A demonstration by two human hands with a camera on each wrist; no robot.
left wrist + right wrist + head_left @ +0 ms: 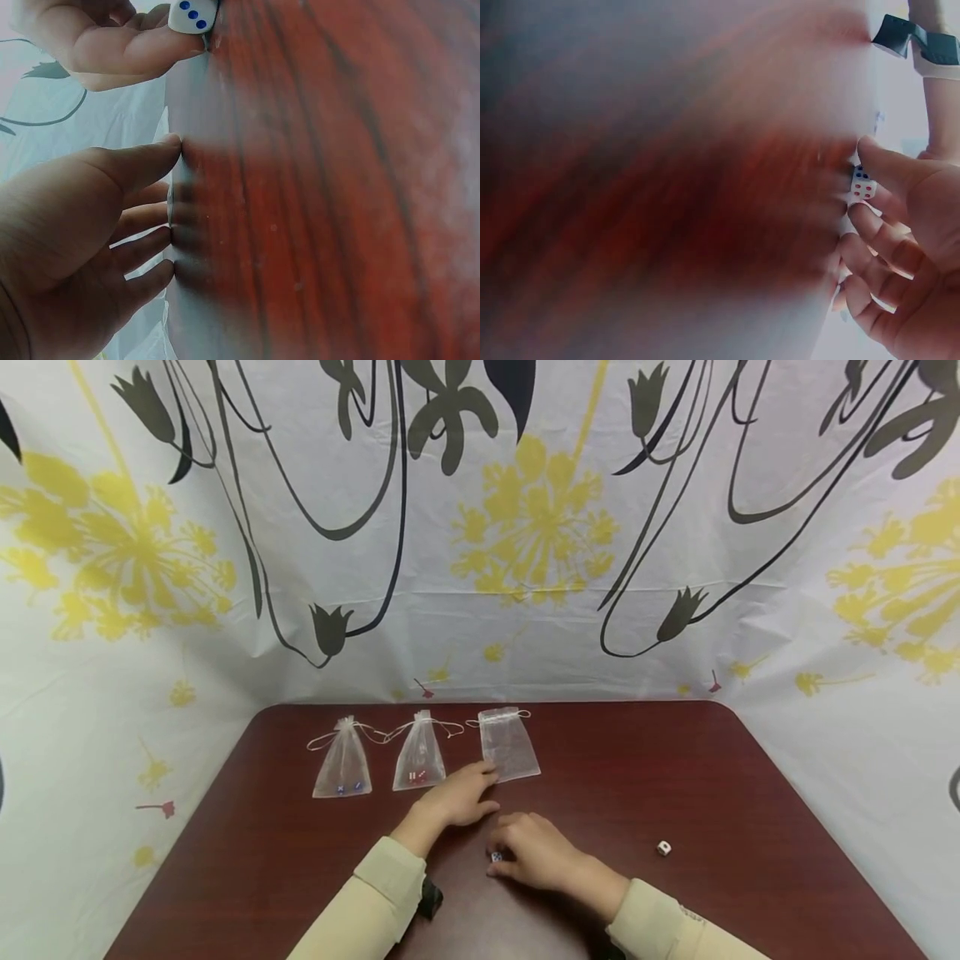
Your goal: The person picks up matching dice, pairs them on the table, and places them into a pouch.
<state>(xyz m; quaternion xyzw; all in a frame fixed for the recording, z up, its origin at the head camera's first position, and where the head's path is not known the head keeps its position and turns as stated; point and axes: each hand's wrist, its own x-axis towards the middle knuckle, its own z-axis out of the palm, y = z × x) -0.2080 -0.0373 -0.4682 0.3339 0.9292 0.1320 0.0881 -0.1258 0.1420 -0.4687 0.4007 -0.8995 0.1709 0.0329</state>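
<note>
My right hand (536, 852) rests low over the table, thumb and forefinger around a white die (497, 857). In the right wrist view the die (863, 184) shows red dots and blue dots between thumb and fingers. My left hand (459, 797) lies palm down with its fingers extended, fingertips on the table at the lower left corner of a sheer drawstring pouch (510, 745). That pouch lies flat, with no dice visible inside. In the left wrist view the left hand's fingers (146, 240) are spread and hold nothing.
Two more sheer pouches lie to the left: one (343, 760) with blue-marked dice, one (420, 753) with red-marked dice. Another white die (664, 847) sits on the dark red table (637, 760), right of my right hand. A patterned cloth (540, 643) hangs behind the table.
</note>
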